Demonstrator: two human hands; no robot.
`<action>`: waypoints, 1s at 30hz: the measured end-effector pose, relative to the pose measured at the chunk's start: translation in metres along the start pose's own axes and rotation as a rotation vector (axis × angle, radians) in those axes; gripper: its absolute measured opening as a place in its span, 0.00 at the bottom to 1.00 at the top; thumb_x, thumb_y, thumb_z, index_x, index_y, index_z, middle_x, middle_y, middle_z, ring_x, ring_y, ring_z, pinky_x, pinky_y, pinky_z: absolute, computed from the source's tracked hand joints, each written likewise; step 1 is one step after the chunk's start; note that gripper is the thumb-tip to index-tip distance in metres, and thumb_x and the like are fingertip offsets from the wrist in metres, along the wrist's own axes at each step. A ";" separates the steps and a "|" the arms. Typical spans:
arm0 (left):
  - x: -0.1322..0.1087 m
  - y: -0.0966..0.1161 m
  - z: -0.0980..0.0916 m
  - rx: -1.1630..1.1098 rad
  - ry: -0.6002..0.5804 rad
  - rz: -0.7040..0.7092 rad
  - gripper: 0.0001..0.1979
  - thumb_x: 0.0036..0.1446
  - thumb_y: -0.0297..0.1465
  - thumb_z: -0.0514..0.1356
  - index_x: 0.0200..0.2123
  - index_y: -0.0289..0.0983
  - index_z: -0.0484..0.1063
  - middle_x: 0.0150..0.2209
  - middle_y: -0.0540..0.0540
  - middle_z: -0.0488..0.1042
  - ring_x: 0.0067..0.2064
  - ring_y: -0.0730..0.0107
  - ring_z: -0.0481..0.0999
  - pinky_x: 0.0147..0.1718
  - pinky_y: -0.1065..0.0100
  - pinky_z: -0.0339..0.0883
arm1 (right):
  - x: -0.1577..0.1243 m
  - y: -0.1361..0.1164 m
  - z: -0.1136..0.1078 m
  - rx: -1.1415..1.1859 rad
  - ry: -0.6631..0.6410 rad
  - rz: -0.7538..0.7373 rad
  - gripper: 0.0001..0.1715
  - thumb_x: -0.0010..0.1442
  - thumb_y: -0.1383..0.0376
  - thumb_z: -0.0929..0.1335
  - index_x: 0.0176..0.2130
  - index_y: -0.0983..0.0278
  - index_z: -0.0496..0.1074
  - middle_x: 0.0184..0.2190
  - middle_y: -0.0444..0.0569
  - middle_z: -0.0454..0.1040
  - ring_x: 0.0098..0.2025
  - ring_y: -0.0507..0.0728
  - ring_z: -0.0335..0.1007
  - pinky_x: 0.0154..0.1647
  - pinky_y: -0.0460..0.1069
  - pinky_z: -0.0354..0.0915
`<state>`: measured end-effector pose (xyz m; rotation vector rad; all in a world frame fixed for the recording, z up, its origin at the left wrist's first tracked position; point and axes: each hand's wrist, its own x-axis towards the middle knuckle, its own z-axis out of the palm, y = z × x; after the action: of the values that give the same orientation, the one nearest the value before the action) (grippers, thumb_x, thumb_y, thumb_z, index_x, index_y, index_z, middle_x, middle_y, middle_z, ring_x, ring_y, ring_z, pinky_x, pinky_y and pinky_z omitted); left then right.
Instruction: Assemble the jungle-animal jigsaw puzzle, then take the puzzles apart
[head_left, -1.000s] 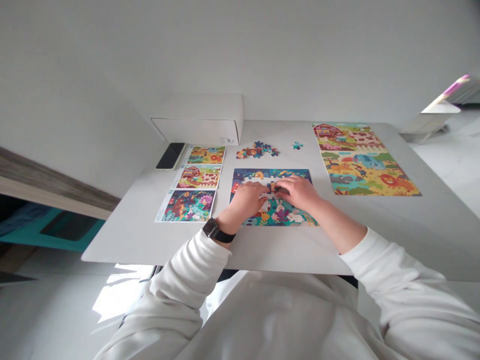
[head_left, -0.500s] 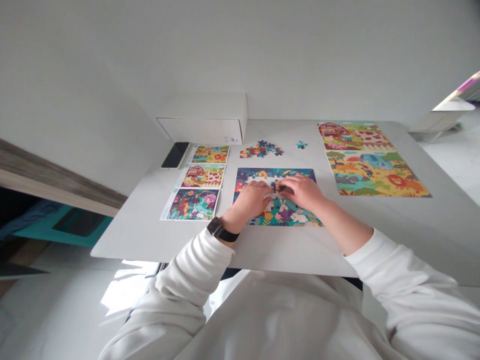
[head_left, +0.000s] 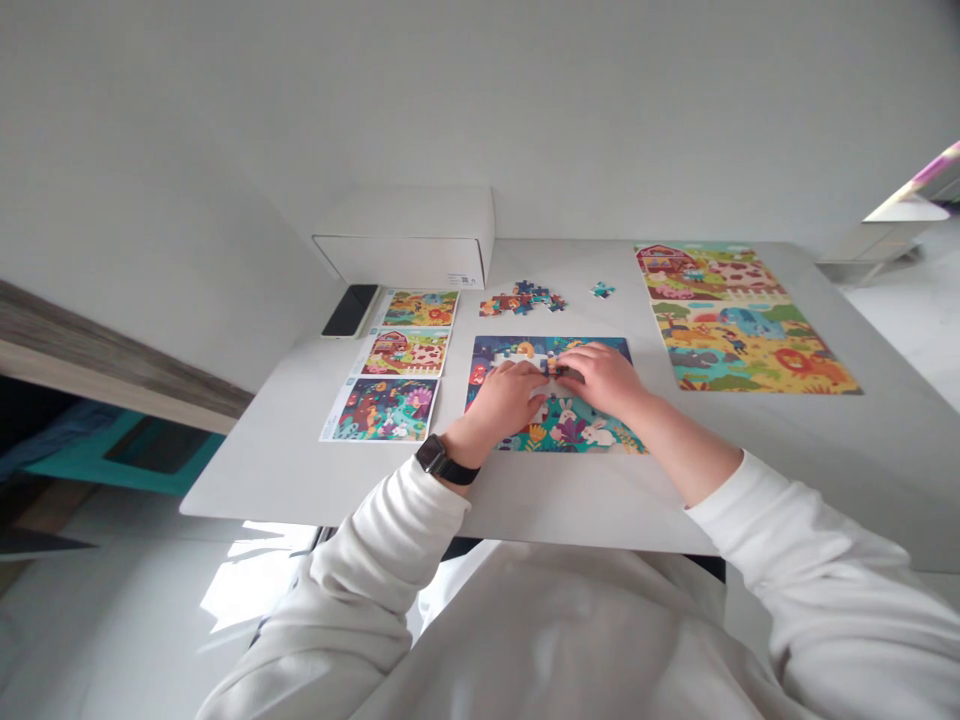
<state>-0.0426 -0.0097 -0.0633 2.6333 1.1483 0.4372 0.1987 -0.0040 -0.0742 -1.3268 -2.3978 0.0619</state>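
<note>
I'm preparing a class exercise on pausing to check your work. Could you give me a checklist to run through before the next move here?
1. Both hands at the work: ok. The left hand and right hand are over the puzzle.
2. Piece seated flat: cannot tell. The hands partly cover the small piece between them.
3. Puzzle picture filled in: not ok. A pale gap shows just beyond the left hand.
4. Loose pieces clear of the puzzle: ok. The pile and a single piece lie beyond it.
5. Picture sheet uncovered: ok. The picture sheet lies left of the puzzle, with no hand over it.
</note>
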 end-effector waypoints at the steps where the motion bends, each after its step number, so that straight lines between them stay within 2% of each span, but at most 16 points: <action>1: 0.000 0.000 0.001 0.005 0.004 -0.006 0.16 0.68 0.33 0.62 0.56 0.40 0.81 0.57 0.41 0.80 0.58 0.51 0.77 0.63 0.51 0.70 | 0.003 0.002 0.000 -0.002 0.001 -0.001 0.15 0.70 0.61 0.73 0.54 0.61 0.82 0.54 0.55 0.84 0.55 0.67 0.78 0.59 0.61 0.69; 5: 0.001 0.000 0.003 0.020 0.000 -0.016 0.17 0.68 0.34 0.62 0.57 0.40 0.81 0.61 0.40 0.78 0.59 0.51 0.75 0.64 0.50 0.68 | 0.012 0.007 0.002 -0.015 -0.006 -0.010 0.15 0.70 0.61 0.72 0.54 0.62 0.82 0.54 0.55 0.85 0.53 0.66 0.78 0.58 0.60 0.68; 11: 0.001 0.001 0.005 0.031 0.014 -0.016 0.20 0.68 0.35 0.61 0.61 0.42 0.78 0.67 0.40 0.73 0.64 0.49 0.72 0.66 0.48 0.67 | 0.010 0.008 0.004 -0.018 -0.015 -0.015 0.15 0.70 0.60 0.72 0.53 0.61 0.83 0.53 0.55 0.85 0.53 0.66 0.77 0.58 0.60 0.68; 21: 0.002 0.003 0.004 0.050 -0.012 -0.005 0.19 0.69 0.34 0.61 0.61 0.41 0.78 0.66 0.40 0.75 0.64 0.49 0.73 0.66 0.48 0.67 | 0.009 0.005 0.004 -0.026 -0.008 -0.009 0.14 0.72 0.61 0.70 0.51 0.61 0.84 0.52 0.54 0.84 0.52 0.65 0.76 0.58 0.60 0.68; 27: 0.001 0.003 0.005 0.057 -0.009 -0.005 0.18 0.69 0.35 0.61 0.59 0.42 0.79 0.65 0.41 0.75 0.63 0.49 0.73 0.65 0.48 0.68 | 0.008 0.004 0.006 0.009 0.019 -0.049 0.19 0.70 0.65 0.70 0.59 0.60 0.81 0.60 0.54 0.81 0.61 0.67 0.73 0.63 0.63 0.68; 30: 0.001 0.003 0.006 0.061 -0.009 -0.004 0.18 0.69 0.35 0.61 0.59 0.42 0.80 0.65 0.41 0.75 0.63 0.49 0.73 0.66 0.48 0.68 | 0.008 0.004 0.009 0.043 -0.001 -0.066 0.20 0.70 0.67 0.69 0.59 0.60 0.81 0.59 0.53 0.82 0.61 0.66 0.74 0.65 0.63 0.68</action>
<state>-0.0383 -0.0113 -0.0675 2.6810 1.1824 0.3958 0.1949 0.0063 -0.0803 -1.2282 -2.4257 0.0950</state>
